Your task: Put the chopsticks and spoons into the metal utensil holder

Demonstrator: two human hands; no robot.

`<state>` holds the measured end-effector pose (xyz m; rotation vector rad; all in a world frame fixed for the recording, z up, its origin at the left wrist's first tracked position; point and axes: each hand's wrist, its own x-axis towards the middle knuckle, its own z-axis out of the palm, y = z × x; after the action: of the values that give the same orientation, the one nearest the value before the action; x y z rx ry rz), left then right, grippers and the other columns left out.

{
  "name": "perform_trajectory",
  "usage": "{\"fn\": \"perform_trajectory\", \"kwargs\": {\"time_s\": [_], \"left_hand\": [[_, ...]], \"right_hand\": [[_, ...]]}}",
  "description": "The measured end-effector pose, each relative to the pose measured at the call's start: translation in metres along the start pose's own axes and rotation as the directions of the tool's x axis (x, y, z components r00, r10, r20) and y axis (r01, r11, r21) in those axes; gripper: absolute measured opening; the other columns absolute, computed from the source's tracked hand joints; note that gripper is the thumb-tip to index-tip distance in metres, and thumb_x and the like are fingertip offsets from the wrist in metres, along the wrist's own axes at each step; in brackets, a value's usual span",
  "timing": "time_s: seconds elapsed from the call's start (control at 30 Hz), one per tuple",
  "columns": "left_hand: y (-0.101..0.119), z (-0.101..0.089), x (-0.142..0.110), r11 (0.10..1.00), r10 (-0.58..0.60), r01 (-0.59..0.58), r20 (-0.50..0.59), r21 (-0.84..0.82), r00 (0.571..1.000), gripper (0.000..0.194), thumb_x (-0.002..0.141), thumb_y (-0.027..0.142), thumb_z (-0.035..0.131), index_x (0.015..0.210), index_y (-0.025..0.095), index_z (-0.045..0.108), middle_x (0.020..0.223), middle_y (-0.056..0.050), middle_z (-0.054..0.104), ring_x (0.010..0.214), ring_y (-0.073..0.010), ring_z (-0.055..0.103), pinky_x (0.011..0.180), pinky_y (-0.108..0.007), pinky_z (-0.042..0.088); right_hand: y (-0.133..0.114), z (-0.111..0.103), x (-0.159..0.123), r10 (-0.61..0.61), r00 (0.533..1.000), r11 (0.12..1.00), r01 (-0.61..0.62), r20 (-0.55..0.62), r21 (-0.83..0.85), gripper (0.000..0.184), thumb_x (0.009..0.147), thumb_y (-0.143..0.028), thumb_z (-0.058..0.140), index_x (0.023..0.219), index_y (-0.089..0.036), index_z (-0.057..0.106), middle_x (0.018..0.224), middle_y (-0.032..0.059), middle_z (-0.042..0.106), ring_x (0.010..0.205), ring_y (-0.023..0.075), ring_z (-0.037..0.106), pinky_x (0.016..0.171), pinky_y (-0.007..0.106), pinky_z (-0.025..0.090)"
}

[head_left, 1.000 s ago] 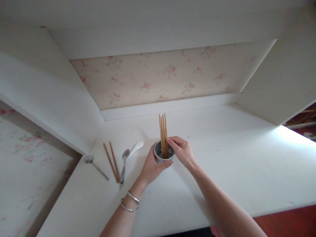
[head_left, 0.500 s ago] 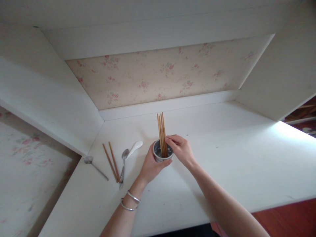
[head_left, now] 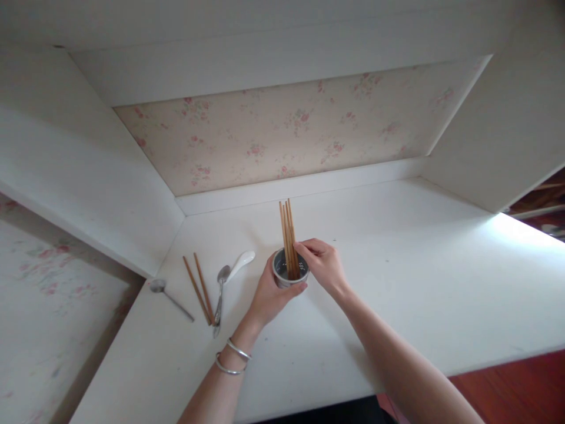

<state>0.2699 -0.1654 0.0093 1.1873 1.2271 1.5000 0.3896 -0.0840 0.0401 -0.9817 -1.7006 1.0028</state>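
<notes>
My left hand [head_left: 272,299] is wrapped round a grey chopstick holder [head_left: 279,271], a round cup with small holes in its bottom. Several wooden chopsticks [head_left: 288,232] stand in it, bunched together and leaning slightly left at the top. At the cup's right side, my right hand [head_left: 325,264] is closed, thumb and forefinger pinching at the chopsticks just above the rim. How many of them it grips is hard to make out. Left of the cup, two more chopsticks [head_left: 198,288] lie close together on the white tabletop [head_left: 397,294].
A metal spoon [head_left: 220,294] lies beside the loose chopsticks, its bowl near a white spoon [head_left: 242,262]. Farther left is another metal spoon [head_left: 172,300]. White panels [head_left: 494,129] and a floral-papered back wall [head_left: 273,141] enclose the tabletop.
Almost nothing differs. The view has shifted very slightly; both hands keep the same hold on the cup and the chopsticks.
</notes>
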Motion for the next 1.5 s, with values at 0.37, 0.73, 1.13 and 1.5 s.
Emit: {"fn": "perform_trajectory", "kwargs": {"time_s": [0.37, 0.73, 1.13, 1.5], "left_hand": [[0.005, 0.003, -0.002, 1.0, 0.003, -0.002, 0.034, -0.028, 0.999, 0.069, 0.069, 0.022, 0.075, 0.129, 0.02, 0.041, 0.129, -0.011, 0.054, 0.118, -0.0247, 0.052, 0.102, -0.042, 0.04], [0.01, 0.0, -0.006, 0.997, 0.037, -0.039, 0.026, 0.065, 0.999, 0.068, 0.065, 0.027, 0.078, 0.126, 0.02, 0.048, 0.123, -0.012, 0.057, 0.112, -0.0273, 0.055, 0.097, -0.042, 0.044], [0.059, -0.152, -0.018, 0.41, -0.17, 0.339, -0.294, 0.847, 0.94, 0.033, 0.084, 0.045, 0.046, 0.093, 0.02, 0.066, 0.097, -0.006, 0.069, 0.091, -0.0213, 0.063, 0.083, -0.03, 0.046], [0.032, -0.216, 0.0, -0.141, -0.277, 0.515, -0.533, 0.846, 0.8, 0.044, 0.076, 0.041, 0.043, 0.089, 0.007, 0.068, 0.098, -0.026, 0.067, 0.099, -0.038, 0.062, 0.08, -0.042, 0.045]], "right_hand": [[0.016, -0.001, -0.009, 0.041, 0.984, 0.974, -0.077, 0.171, 0.214, 0.039, 0.083, -0.044, 0.059, 0.116, -0.022, 0.062, 0.114, 0.0072, 0.065, 0.101, 0.0228, 0.062, 0.088, 0.037, 0.049], [0.02, -0.001, -0.015, -0.099, 0.863, 0.886, -0.15, 0.496, 0.439, 0.067, 0.065, -0.04, 0.078, 0.121, -0.019, 0.049, 0.11, 0.0087, 0.062, 0.1, 0.0248, 0.059, 0.088, 0.039, 0.048], [0.02, -0.006, -0.015, -0.087, 0.861, 0.899, -0.148, 0.501, 0.411, 0.067, 0.065, -0.037, 0.078, 0.122, -0.02, 0.048, 0.113, 0.0077, 0.061, 0.104, 0.0238, 0.057, 0.091, 0.039, 0.045], [0.022, -0.006, -0.015, -0.092, 0.862, 0.889, -0.154, 0.499, 0.43, 0.068, 0.064, -0.035, 0.079, 0.123, -0.021, 0.048, 0.115, 0.0069, 0.06, 0.106, 0.0232, 0.056, 0.093, 0.039, 0.044]]}}
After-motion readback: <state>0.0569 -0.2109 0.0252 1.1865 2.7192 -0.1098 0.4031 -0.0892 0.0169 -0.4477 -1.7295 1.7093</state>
